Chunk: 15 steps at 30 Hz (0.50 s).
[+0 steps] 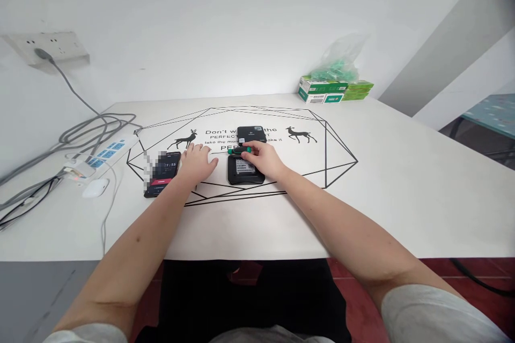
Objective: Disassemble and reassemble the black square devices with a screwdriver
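My right hand (264, 159) has its thumb and fingers closed on the green and black handle of a screwdriver (234, 151), whose thin shaft points left. Just below it lies a black device (246, 176) with a white printed label in its recess. Behind the handle is a flat black rectangular piece (251, 133) with small white markings, partly covered by my fingers. My left hand (197, 163) rests on the table, fingers apart and holding nothing. Beside it, on the left, lies a phone (163, 174) with a lit screen showing a timer, partly pixelated.
Left on the white table (402, 198) are a power strip (112, 153), tangled grey cables (94, 128) and a white earphone case (95, 187). Green and white boxes (324, 91) with a clear plastic bag (340, 59) on top stand against the wall at the back right.
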Each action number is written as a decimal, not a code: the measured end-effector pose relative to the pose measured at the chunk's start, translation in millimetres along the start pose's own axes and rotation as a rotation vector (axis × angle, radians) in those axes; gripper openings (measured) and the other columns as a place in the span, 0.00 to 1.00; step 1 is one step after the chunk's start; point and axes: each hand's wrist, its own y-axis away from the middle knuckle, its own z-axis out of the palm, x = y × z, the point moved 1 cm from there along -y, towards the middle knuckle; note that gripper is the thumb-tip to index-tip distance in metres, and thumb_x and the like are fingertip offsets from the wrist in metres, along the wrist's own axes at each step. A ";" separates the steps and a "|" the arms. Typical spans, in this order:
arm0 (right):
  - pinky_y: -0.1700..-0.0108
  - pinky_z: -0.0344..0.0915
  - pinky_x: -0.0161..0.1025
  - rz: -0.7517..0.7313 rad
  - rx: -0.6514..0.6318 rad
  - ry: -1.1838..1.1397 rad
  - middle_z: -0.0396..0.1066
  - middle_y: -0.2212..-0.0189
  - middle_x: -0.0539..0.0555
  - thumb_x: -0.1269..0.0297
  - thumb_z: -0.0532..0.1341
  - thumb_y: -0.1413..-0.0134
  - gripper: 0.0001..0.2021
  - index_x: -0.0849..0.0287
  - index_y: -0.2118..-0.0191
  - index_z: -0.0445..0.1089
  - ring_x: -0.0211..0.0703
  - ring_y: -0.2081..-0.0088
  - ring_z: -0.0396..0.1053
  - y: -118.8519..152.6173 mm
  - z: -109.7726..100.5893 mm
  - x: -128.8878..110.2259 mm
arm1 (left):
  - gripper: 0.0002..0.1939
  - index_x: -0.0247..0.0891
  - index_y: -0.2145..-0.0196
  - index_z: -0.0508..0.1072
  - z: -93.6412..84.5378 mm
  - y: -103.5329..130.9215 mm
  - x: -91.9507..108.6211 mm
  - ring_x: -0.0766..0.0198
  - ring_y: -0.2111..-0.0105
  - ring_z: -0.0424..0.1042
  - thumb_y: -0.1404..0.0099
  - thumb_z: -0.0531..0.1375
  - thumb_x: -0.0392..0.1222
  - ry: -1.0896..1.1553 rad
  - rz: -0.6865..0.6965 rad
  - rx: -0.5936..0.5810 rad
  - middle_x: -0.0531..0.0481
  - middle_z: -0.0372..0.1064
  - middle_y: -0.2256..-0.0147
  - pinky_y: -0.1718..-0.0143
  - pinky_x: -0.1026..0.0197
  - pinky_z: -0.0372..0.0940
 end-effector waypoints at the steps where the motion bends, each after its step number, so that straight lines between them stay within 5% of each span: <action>1: 0.53 0.77 0.47 0.019 0.000 -0.052 0.81 0.67 0.52 0.61 0.74 0.44 0.18 0.56 0.48 0.81 0.47 0.64 0.79 -0.3 0.3 0.5 | 0.23 0.41 0.39 0.76 0.5 -0.5 -0.6 0.36 0.25 0.55 0.24 0.58 0.53 0.011 0.003 0.008 0.37 0.68 0.31 0.29 0.36 0.59; 7: 0.50 0.80 0.45 0.131 0.108 -0.521 0.79 0.69 0.50 0.64 0.76 0.50 0.14 0.57 0.57 0.79 0.45 0.63 0.82 -6.8 -17.8 0.8 | 0.17 0.41 0.43 0.78 1.9 -5.4 -6.6 0.39 0.30 0.64 0.26 0.58 0.43 0.155 0.133 0.116 0.37 0.73 0.36 0.30 0.36 0.62; 11: 0.64 0.75 0.37 0.165 0.217 -0.562 0.76 0.73 0.49 0.68 0.72 0.52 0.08 0.58 0.64 0.78 0.38 0.71 0.75 -12.9 -45.9 2.8 | 0.19 0.40 0.42 0.76 0.8 -4.2 -5.7 0.44 0.36 0.70 0.26 0.55 0.39 0.309 0.327 0.175 0.39 0.75 0.40 0.31 0.39 0.64; 15: 0.71 0.68 0.34 0.181 0.254 -0.548 0.74 0.76 0.49 0.70 0.69 0.53 0.04 0.59 0.67 0.77 0.35 0.75 0.71 -15.8 -61.1 6.8 | 0.19 0.40 0.40 0.75 1.4 3.9 1.8 0.45 0.36 0.71 0.24 0.54 0.41 0.365 0.431 0.116 0.40 0.74 0.40 0.31 0.41 0.65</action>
